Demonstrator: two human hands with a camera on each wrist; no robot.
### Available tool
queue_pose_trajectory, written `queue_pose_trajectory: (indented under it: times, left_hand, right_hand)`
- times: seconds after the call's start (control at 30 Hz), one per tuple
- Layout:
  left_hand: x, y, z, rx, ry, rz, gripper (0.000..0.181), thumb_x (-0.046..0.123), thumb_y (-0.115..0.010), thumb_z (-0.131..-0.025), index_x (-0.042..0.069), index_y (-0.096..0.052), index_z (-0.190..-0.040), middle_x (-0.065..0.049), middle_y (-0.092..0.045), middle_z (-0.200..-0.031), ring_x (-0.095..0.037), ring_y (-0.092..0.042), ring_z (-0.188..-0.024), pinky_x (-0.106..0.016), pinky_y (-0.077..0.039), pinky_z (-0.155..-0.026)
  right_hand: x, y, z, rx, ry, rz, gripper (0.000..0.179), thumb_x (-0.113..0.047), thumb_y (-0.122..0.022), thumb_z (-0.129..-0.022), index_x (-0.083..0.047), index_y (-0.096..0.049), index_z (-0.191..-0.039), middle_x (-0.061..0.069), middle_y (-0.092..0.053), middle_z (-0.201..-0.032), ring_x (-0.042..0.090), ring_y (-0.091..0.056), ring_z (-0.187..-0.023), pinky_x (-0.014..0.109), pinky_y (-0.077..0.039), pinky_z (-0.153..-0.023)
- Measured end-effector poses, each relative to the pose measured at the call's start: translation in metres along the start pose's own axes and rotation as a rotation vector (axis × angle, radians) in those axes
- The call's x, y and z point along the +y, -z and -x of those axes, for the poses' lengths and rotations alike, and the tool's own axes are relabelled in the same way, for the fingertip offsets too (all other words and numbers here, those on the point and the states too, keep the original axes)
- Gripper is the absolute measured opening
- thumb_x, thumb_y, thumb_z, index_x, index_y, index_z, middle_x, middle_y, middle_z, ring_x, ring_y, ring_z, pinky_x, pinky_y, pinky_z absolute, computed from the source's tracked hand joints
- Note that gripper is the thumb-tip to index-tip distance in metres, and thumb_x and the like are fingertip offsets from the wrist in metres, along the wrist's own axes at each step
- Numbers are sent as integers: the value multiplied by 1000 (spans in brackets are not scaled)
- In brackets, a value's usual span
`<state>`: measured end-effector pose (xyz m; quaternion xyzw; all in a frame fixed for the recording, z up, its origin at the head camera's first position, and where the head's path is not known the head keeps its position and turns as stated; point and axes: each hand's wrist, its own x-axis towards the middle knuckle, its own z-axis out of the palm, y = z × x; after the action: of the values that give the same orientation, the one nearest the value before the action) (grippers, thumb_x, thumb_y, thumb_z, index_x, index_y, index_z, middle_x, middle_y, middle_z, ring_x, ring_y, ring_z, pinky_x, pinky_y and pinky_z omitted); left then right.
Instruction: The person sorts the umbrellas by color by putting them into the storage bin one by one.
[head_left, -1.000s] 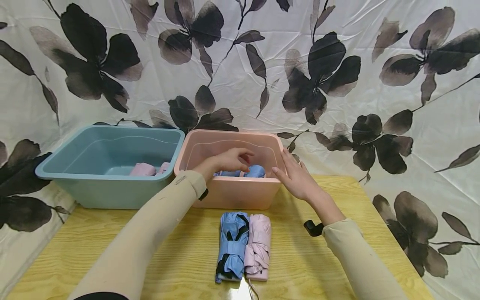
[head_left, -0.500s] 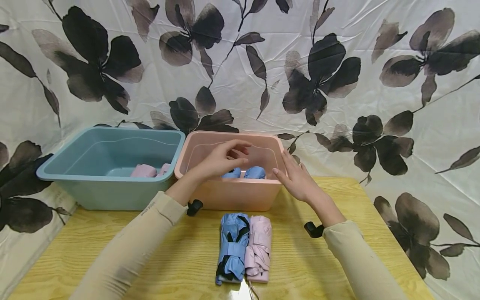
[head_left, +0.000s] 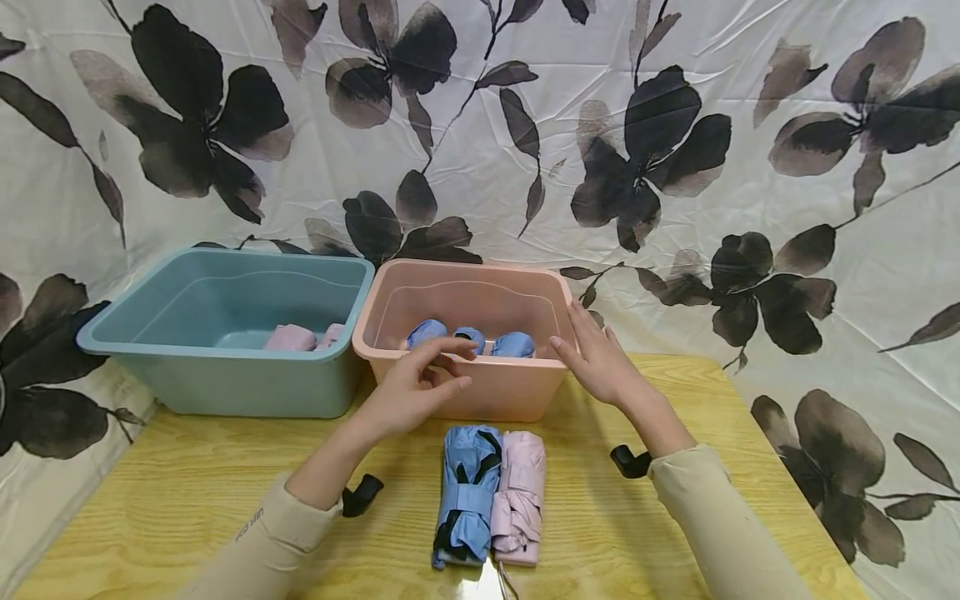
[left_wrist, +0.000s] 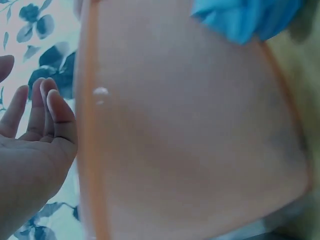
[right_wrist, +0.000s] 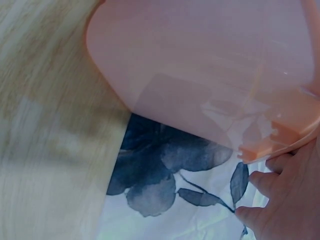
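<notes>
My left hand [head_left: 420, 387] hovers before the front rim of the pink bin [head_left: 487, 392], fingers loosely bent, nothing in them. In the left wrist view that hand [left_wrist: 35, 160] shows beside the bin's rim. My right hand [head_left: 600, 362] rests with straight fingers against the bin's right rim; the right wrist view shows its fingers [right_wrist: 267, 182] at the rim. Inside the bin lie three rolled blue umbrellas [head_left: 513, 344], mostly hidden by the front wall. On the table, a folded blue umbrella [head_left: 467, 500] with black straps lies alongside a folded pink umbrella [head_left: 519, 500].
A blue-green bin [head_left: 240, 383] stands left of the pink one, their rims close together. Pink bundles [head_left: 291, 338] lie in its right end. Behind the wooden table [head_left: 600, 533] hangs a floral cloth [head_left: 525, 125]. A black clip [head_left: 362, 496] sits by each wrist.
My left hand has come out of the pink bin, toward me and left, now in front of its rim. Three blue umbrellas inside have come into sight. The right hand has stayed at the rim.
</notes>
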<state>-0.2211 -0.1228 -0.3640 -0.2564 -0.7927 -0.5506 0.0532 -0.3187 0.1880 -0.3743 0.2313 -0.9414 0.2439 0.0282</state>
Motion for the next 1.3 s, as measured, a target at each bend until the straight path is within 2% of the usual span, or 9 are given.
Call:
queue_pose_trajectory:
  times: [0.13, 0.3, 0.4, 0.5, 0.63, 0.83, 1.0, 1.1, 1.3]
  left_hand:
    - [-16, -11, 19, -34, 24, -22, 43, 10, -71, -99, 8, -61, -140, -9, -62, -134, -29, -61, -111, -33, -52, -90]
    - [-35, -23, 36, -113, 98, -127, 46, 16, -72, -98, 12, -60, -142, -9, -56, -141, -35, -58, -122, -45, -52, -96]
    - [-43, -29, 42, -177, 155, -198, 49, 27, -72, -99, 14, -58, -145, -10, -49, -150, -35, -49, -136, -56, -46, -106]
    - [-48, -35, 46, -235, 192, -272, 62, 41, -72, -98, 12, -54, -149, -13, -44, -157, -38, -39, -145, -65, -38, -111]
    - [-53, -42, 48, -296, 225, -345, 78, 52, -75, -92, 15, -48, -156, -12, -39, -161, -41, -33, -148, -69, -35, -112]
    - [-59, -45, 50, -370, 271, -404, 92, 60, -77, -86, 23, -39, -162, -8, -34, -163, -43, -35, -147, -69, -39, -108]
    - [-65, -43, 43, -429, 255, -365, 96, 59, -78, -86, 20, -36, -163, -11, -34, -162, -39, -43, -143, -63, -41, -110]
    - [-70, -43, 37, -456, 266, -344, 98, 57, -81, -85, 18, -35, -163, -15, -35, -159, -38, -46, -139, -60, -42, -110]
    - [-73, -47, 29, -425, 310, -288, 93, 48, -86, -83, 15, -42, -158, -18, -40, -152, -36, -50, -131, -59, -44, -106]
  right_hand:
    - [0, 0, 1, 1, -2, -10, 79, -52, -36, -111, -2, -10, -166, 16, -7, -174, 35, -9, -159, 65, -3, -124]
    - [0, 0, 1, 2, 2, -11, 80, -53, -35, -110, -1, -10, -166, 15, -6, -174, 35, -10, -159, 65, -3, -123]
    - [0, 0, 0, 4, 8, -7, 82, -56, -33, -110, -1, -10, -166, 14, -6, -174, 35, -10, -159, 66, -3, -123]
    - [-1, 1, 0, 8, 14, -2, 82, -56, -33, -110, -1, -10, -166, 13, -5, -174, 35, -11, -159, 66, -3, -123]
    - [-2, 2, 0, 10, 13, -3, 82, -57, -33, -110, -2, -9, -166, 13, -5, -174, 35, -11, -159, 65, -3, -124]
    - [-2, 2, 0, 7, 14, -3, 82, -57, -33, -110, -2, -10, -166, 13, -5, -174, 36, -12, -159, 66, -4, -123]
    - [-1, 2, 0, 7, 9, -2, 82, -57, -33, -110, -2, -9, -166, 13, -5, -174, 36, -12, -159, 65, -3, -123]
    - [-1, 1, -1, 8, 9, 4, 82, -58, -32, -110, -2, -10, -166, 14, -6, -174, 36, -11, -159, 65, -4, -123]
    - [0, 0, 0, 0, 1, -6, 82, -56, -33, -110, -1, -10, -166, 13, -5, -174, 36, -11, -159, 66, -4, -123]
